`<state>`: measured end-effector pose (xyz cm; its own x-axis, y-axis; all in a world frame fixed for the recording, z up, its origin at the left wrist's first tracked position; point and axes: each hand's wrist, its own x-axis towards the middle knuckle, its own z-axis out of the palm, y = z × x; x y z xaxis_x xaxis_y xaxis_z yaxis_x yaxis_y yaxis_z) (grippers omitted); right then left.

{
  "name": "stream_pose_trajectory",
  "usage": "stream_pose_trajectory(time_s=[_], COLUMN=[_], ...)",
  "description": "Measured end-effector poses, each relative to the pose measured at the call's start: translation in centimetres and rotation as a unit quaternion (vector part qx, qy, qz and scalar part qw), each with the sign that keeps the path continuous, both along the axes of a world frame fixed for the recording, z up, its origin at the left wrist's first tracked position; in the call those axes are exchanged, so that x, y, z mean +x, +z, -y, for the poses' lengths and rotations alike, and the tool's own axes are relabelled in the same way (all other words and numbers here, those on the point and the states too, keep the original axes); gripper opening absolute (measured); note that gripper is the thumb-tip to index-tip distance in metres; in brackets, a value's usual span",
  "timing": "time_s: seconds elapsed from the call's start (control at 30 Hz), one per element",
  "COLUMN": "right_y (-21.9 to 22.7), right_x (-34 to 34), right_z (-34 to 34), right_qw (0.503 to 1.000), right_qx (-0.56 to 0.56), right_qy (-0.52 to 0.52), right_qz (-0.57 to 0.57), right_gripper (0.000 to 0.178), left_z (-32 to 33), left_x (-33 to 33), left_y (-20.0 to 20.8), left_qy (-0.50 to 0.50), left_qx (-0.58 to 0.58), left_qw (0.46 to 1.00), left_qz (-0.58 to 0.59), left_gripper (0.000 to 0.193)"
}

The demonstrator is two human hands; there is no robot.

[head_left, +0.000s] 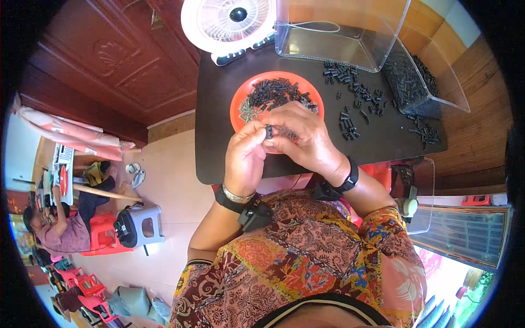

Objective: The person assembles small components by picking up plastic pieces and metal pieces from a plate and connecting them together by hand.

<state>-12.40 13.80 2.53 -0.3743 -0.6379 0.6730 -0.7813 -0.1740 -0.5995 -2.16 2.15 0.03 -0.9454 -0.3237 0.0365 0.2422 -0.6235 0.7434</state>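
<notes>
Head view shows a small black piece [268,131] pinched between both hands, right above the near edge of the orange plate [238,112]. The left hand [244,158] grips it with fingertips, and the right hand [304,136] closes on it too, likely to keep it steady. More black pieces [273,93] fill the plate, close by for grabbing. Others lie loose on the dark table [219,109] by a clear bin [350,38].

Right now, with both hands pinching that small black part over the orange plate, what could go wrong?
The small black part is pinched only at the fingertips of the left hand and right hand; a slip could drop it into the orange plate pile. Loose black pieces lie scattered toward the table edge and could be knocked off.
</notes>
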Motion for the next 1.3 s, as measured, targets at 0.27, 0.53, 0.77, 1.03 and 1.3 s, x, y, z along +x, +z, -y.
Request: stream_pose_trajectory(time_s=[0.27, 0.53, 0.77, 1.03, 1.3], right_y=[0.8, 1.3, 0.7, 0.7, -0.1], right_x=[0.3, -0.4, -0.3, -0.4, -0.4], right_z=[-0.4, -0.8, -0.4, -0.5, -0.1], right_qw=[0.996, 0.978, 0.944, 0.954, 1.0], right_qx=[0.024, 0.04, 0.018, 0.072, -0.021], right_qy=[-0.05, 0.115, 0.16, 0.132, 0.022], right_qz=[-0.067, 0.167, 0.29, 0.259, 0.007], right_gripper=[0.036, 0.011, 0.006, 0.006, 0.025], left_z=[-0.4, 0.0, 0.2, 0.4, -0.2], left_x=[0.1, 0.5, 0.8, 0.9, 0.5], left_y=[0.6, 0.2, 0.0, -0.2, 0.2], left_qy=[0.021, 0.034, -0.002, 0.024, 0.003], left_qx=[-0.026, -0.039, -0.115, -0.196, -0.028], left_qw=[0.999, 0.999, 0.993, 0.98, 1.0], left_qz=[0.008, 0.011, -0.008, 0.02, -0.01], left_gripper=[0.014, 0.018, 0.026, 0.026, 0.023])
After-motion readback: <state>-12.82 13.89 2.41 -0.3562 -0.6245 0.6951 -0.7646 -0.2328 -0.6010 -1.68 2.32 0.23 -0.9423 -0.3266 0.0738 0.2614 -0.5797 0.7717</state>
